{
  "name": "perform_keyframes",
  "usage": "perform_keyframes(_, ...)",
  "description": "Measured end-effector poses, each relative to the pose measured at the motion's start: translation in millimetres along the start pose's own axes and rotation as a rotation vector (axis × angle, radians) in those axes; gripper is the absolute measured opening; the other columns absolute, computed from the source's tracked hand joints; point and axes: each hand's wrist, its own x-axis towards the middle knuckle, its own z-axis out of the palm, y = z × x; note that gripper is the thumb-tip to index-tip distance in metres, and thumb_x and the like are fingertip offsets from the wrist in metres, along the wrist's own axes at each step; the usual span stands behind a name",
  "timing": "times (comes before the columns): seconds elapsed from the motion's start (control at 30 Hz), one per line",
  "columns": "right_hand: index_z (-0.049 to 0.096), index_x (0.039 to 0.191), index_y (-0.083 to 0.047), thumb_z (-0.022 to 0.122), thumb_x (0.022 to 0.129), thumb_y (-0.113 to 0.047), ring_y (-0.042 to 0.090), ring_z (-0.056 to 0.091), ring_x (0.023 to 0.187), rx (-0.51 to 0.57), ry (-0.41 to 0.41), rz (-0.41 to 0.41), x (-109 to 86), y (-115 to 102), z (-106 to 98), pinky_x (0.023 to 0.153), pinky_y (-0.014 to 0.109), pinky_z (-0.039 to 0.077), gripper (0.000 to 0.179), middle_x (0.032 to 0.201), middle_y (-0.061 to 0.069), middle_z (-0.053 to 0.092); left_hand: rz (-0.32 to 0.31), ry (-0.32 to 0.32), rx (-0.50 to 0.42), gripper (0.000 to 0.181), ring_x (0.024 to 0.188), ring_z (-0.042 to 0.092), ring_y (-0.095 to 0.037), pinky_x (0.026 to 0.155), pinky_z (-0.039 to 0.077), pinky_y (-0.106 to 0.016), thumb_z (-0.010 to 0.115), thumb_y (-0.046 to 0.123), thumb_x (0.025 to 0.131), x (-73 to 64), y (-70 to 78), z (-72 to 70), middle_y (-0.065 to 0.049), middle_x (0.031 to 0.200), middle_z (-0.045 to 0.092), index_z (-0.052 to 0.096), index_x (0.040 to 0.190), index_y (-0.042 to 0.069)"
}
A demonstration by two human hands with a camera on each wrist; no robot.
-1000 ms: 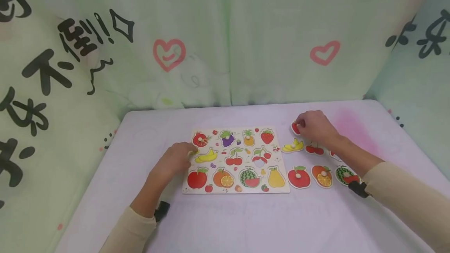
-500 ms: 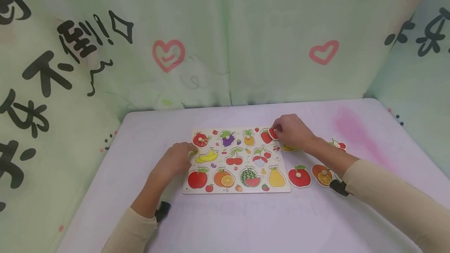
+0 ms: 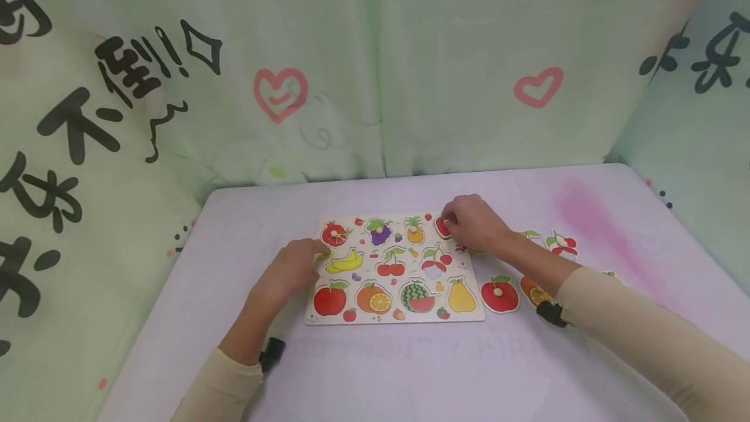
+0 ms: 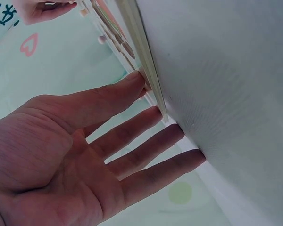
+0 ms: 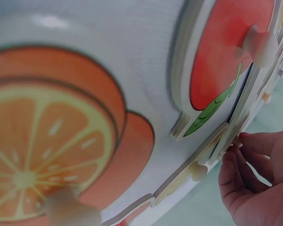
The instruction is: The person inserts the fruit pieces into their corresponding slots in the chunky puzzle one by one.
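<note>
A fruit puzzle board (image 3: 366,272) lies flat on the table. Along its upper row sit knobbed pomegranate (image 3: 334,234), grape (image 3: 379,233) and pineapple (image 3: 415,234) pieces. At the upper right corner my right hand (image 3: 477,221) pinches the knob of a strawberry piece (image 3: 442,230) over the printed strawberry, which is mostly covered. My left hand (image 3: 295,266) rests at the board's left edge. In the left wrist view, the thumb (image 4: 132,84) touches that edge and the other fingers (image 4: 165,167) stretch straight toward the tabletop.
Right of the board lie an apple piece (image 3: 500,295), an orange piece (image 3: 534,290) and a piece with red cherries (image 3: 561,244). Other pieces are partly hidden under my right forearm. A green printed curtain (image 3: 445,83) hangs behind the table.
My right hand has carried the strawberry piece left from the loose pieces to the board's upper right corner. The left hand stays at the board's edge.
</note>
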Motion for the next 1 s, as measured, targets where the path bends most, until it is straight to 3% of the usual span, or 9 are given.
perform_keyframes(0.47,0.075,0.121,0.0,0.071,0.097,-0.012,0.026,0.064,0.097,-0.01,-0.027,0.023,-1.3,-5.5,0.1,0.091,0.041,0.061,0.027,0.114,0.016,0.074,-0.006,-0.007,-0.016,0.056,0.14,0.052,-0.035,0.103,0.058,-0.047,0.081,0.007,0.088,-1.8,0.3,-0.9,-0.015,0.144,0.061,0.064,0.141,0.011)
perform_keyframes(0.77,0.075,0.122,-0.001,0.072,0.097,-0.012,0.025,0.064,0.097,-0.001,-0.031,0.032,-1.7,-4.9,1.8,0.085,0.036,0.061,0.027,0.116,0.016,0.073,0.004,-0.008,0.002,0.056,0.141,0.051,-0.035,0.104,0.057,-0.048,0.081,0.008,0.088,0.1,-0.3,-1.0,-0.015,0.145,0.06,0.064,0.141,0.011)
perform_keyframes(1.0,0.075,0.122,-0.002,0.073,0.097,-0.013,0.026,0.065,0.1,-0.003,-0.024,0.022,-2.7,-3.8,2.0,0.091,0.041,0.061,0.028,0.116,0.016,0.074,0.01,-0.005,0.01,0.055,0.141,0.051,-0.035,0.105,0.056,-0.048,0.081,0.008,0.088,0.8,-0.9,-0.1,-0.016,0.145,0.06,0.064,0.14,0.011)
